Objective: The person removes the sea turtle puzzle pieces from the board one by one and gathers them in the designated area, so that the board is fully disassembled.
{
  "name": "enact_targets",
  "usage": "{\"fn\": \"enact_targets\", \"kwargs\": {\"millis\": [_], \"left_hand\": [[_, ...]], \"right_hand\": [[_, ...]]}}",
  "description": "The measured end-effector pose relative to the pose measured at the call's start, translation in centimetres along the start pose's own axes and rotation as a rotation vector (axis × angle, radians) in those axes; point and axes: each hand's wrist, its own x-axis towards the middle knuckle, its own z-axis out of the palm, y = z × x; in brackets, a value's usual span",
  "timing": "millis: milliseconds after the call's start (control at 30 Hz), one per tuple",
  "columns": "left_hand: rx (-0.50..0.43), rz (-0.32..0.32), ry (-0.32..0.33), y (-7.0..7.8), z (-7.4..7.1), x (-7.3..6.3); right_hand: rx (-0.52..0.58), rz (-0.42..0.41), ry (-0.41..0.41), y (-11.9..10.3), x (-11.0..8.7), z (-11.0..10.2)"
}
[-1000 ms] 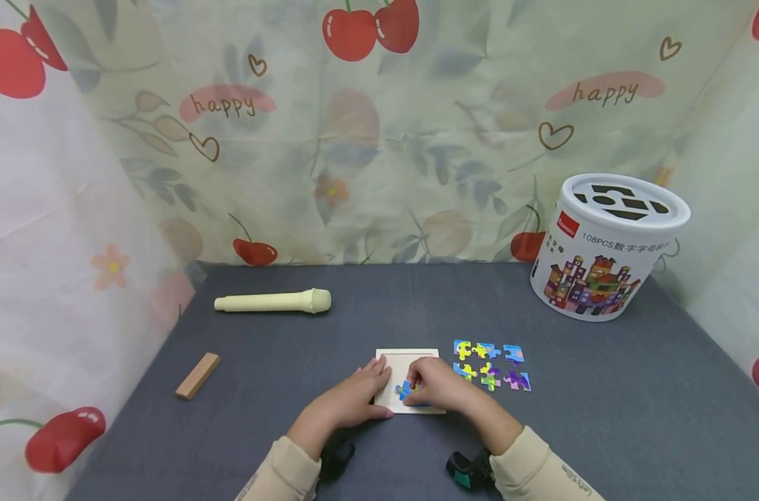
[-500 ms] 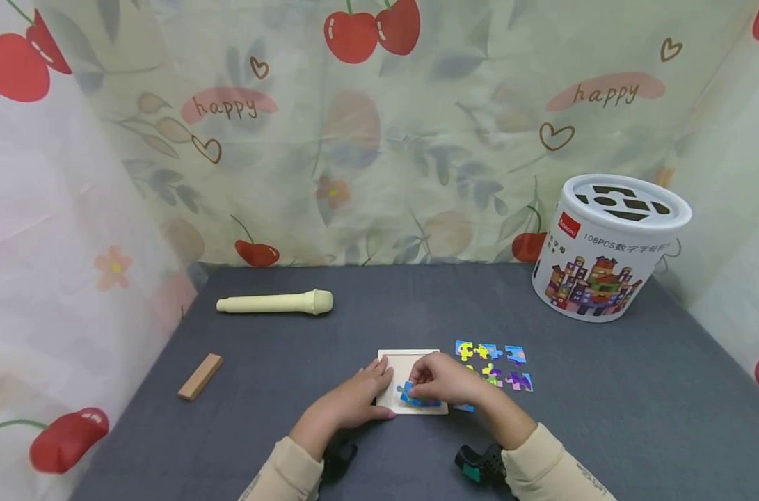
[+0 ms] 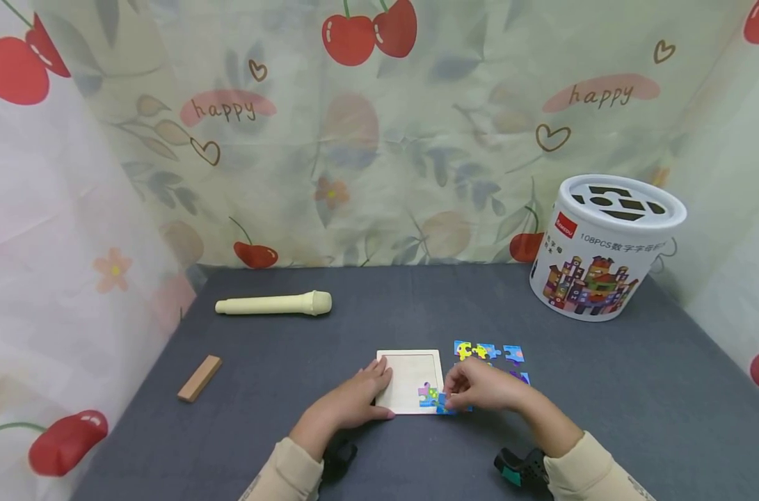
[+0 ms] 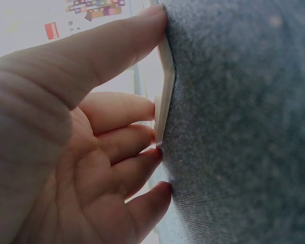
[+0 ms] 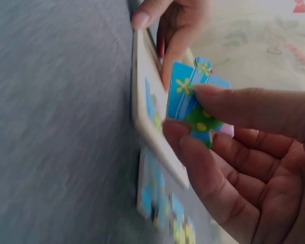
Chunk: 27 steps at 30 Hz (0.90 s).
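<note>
In the head view my left hand (image 3: 362, 393) rests along the left side of a small pale wooden puzzle tray (image 3: 403, 372), fingers fairly straight. The left wrist view has the thumb and fingertips at the tray's edge (image 4: 165, 96). My right hand (image 3: 482, 386), over the near right corner of the tray, pinches a blue puzzle piece (image 5: 185, 99) with yellow flowers and a green patch between thumb and fingers. Inside the tray lies another piece (image 3: 427, 394), pink, green and blue, toward the near right. Part of the right edge is hidden behind the right hand.
Several loose puzzle pieces (image 3: 488, 351) lie right of the tray, some hidden by the right hand. A pale toy microphone (image 3: 273, 304) lies back left, a wooden block (image 3: 200, 378) at the left. A white printed bucket (image 3: 595, 257) stands back right.
My right hand has moved right from over the tray's middle to its near right corner, the pinched piece going with it. The piece inside the tray now shows. The left hand stays put.
</note>
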Motion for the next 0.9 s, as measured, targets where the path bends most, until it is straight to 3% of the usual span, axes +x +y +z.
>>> {"fn": "enact_targets", "kwargs": {"millis": [333, 533, 900], "left_hand": [[-0.010, -0.038, -0.021, -0.2, 0.3, 0.4], [-0.011, -0.021, -0.012, -0.2, 0.2, 0.4], [-0.017, -0.016, -0.013, -0.2, 0.2, 0.3]], "right_hand": [[0.106, 0.041, 0.005, 2.1, -3.1, -1.2], [0.138, 0.057, 0.028, 3.0, -4.6, -1.9], [0.178, 0.066, 0.033, 4.5, -5.5, -2.3]]}}
